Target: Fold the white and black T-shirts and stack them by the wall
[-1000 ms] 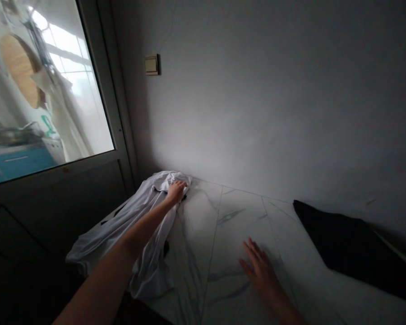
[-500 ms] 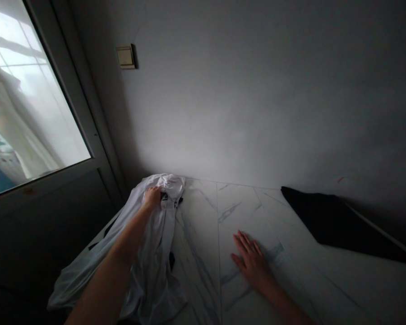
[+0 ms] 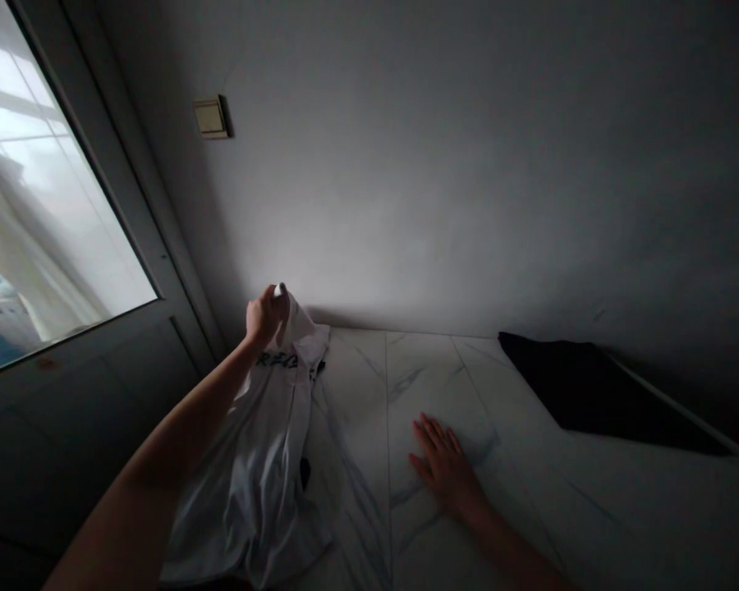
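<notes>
A white shirt (image 3: pixel 264 443) with dark lettering near its top lies along the left part of the marble-patterned surface (image 3: pixel 360 427). My left hand (image 3: pixel 264 316) is closed on the shirt's far end and holds that cloth raised off the surface. The rest of the garment trails toward me in loose folds, partly behind my forearm. Over the bare marble pattern, my right hand (image 3: pixel 447 468) lies palm down with its fingers spread, apart from the shirt.
A folded black cloth (image 3: pixel 591 398) lies at the right against the grey wall (image 3: pixel 419 180). To the left stands a door (image 3: pixel 123 246) with a glass pane. A light switch (image 3: pixel 212 117) is on the wall.
My left hand has lifted the shirt's far end, and the dark lettering now shows. My right hand stays flat. The whole view has shifted slightly.
</notes>
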Motion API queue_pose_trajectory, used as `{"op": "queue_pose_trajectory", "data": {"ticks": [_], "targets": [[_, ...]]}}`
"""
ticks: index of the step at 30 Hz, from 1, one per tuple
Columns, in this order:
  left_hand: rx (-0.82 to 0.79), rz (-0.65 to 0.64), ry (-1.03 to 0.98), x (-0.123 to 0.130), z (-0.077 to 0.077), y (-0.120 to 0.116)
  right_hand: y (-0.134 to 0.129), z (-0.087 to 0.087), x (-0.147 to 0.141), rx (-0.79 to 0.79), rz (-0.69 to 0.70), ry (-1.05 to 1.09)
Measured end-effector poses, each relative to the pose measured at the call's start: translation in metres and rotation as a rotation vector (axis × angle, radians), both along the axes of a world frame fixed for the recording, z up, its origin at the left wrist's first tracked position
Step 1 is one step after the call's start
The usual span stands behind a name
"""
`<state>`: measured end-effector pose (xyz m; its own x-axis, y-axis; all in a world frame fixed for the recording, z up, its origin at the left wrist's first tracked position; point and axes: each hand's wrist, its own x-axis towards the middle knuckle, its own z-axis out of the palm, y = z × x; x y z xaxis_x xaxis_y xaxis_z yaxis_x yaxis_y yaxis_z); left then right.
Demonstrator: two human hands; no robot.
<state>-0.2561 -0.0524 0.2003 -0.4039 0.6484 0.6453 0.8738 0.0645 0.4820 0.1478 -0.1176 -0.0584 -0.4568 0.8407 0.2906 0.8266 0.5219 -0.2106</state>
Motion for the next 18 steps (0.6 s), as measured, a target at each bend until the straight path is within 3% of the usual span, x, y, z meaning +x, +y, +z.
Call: {"op": "queue_pose_trajectory", "data": {"ticks": [4,6,8,12,15,18], "targets": [[0.24,-0.247,-0.314,0.053,0.029,-0.014,0.0,0.008,-0.004,-0.12,0.008,0.138],[0.273,-0.413,-0.518,0.089,0.033,-0.024,0.001,0.017,-0.009,-0.243,0.01,0.325],[0.234,-0.593,-0.703,0.126,0.029,-0.038,0.003,0.031,-0.016,-0.463,0.041,0.639],[-0.002,-0.782,-0.762,0.191,0.0,-0.078,0.014,0.07,-0.026,-0.897,0.178,1.213],[-0.222,-0.898,-0.56,0.224,-0.03,-0.112,0.023,0.099,-0.017,-1.124,0.264,1.504],[-0.497,-1.088,-0.225,0.247,-0.062,-0.14,0.03,0.117,0.003,-1.229,0.223,1.581]]}}
